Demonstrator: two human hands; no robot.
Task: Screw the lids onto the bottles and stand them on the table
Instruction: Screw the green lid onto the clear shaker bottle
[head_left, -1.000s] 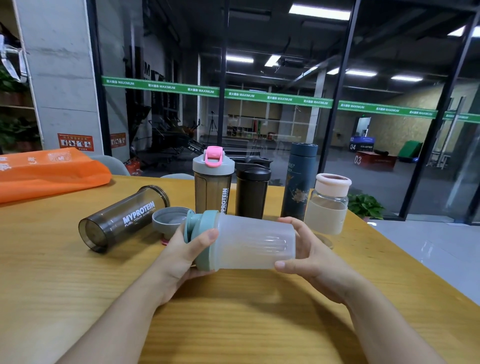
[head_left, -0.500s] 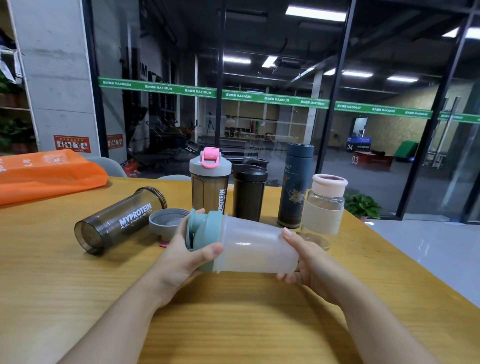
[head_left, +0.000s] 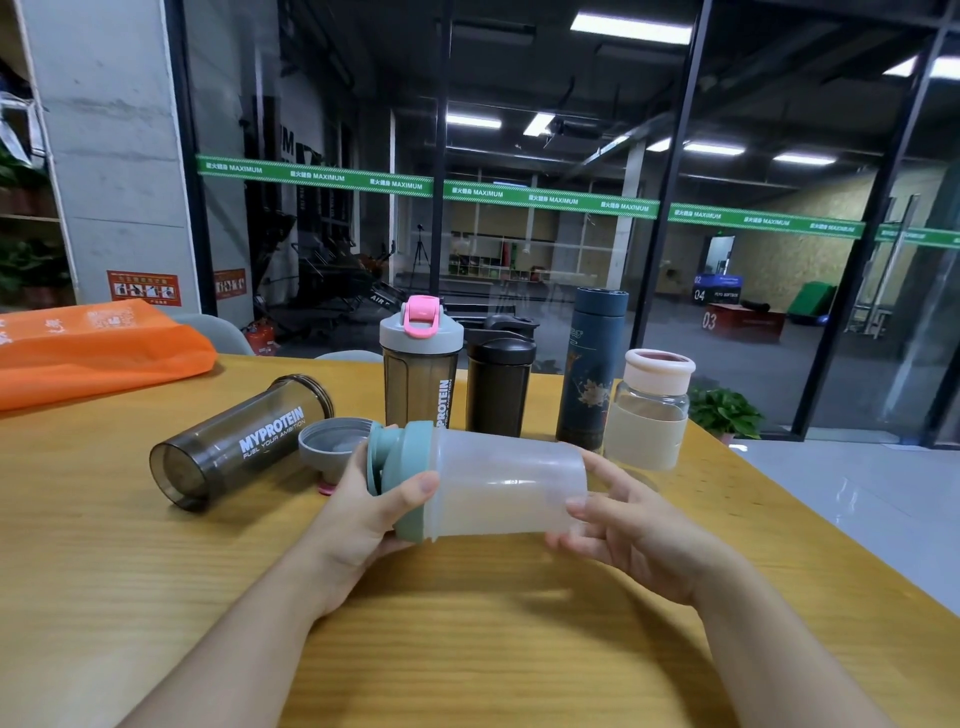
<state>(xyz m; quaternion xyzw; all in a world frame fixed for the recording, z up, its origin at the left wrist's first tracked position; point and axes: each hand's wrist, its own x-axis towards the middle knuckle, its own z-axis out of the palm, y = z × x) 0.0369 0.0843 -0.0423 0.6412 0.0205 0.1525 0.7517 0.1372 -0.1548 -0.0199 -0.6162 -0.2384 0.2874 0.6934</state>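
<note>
I held the frosted bottle (head_left: 506, 488) on its side just above the table (head_left: 467, 649), between my two hands, because lying level it let one hand turn the lid while the other steadied the body. My left hand (head_left: 363, 514) wrapped the green lid (head_left: 410, 480), thumb across its front and fingers curled behind it, a closed grip fit for twisting. My right hand (head_left: 631, 525) sat at the bottle's base, fingers half spread and only loosely bent, their tips touching the plastic rather than clamping it. I judged the lid nearly seated, though the thread itself was hidden.

Just beyond lay the smoky MYPROTEIN bottle (head_left: 241, 441) on its side, uncapped, with its grey lid (head_left: 332, 444) upside down beside its mouth, likely waiting its turn. Farther back four bottles stood capped in a row: the pink-topped shaker (head_left: 421, 364), the black shaker (head_left: 498, 384), the dark blue flask (head_left: 592, 369) and the glass bottle (head_left: 652, 410).
</note>
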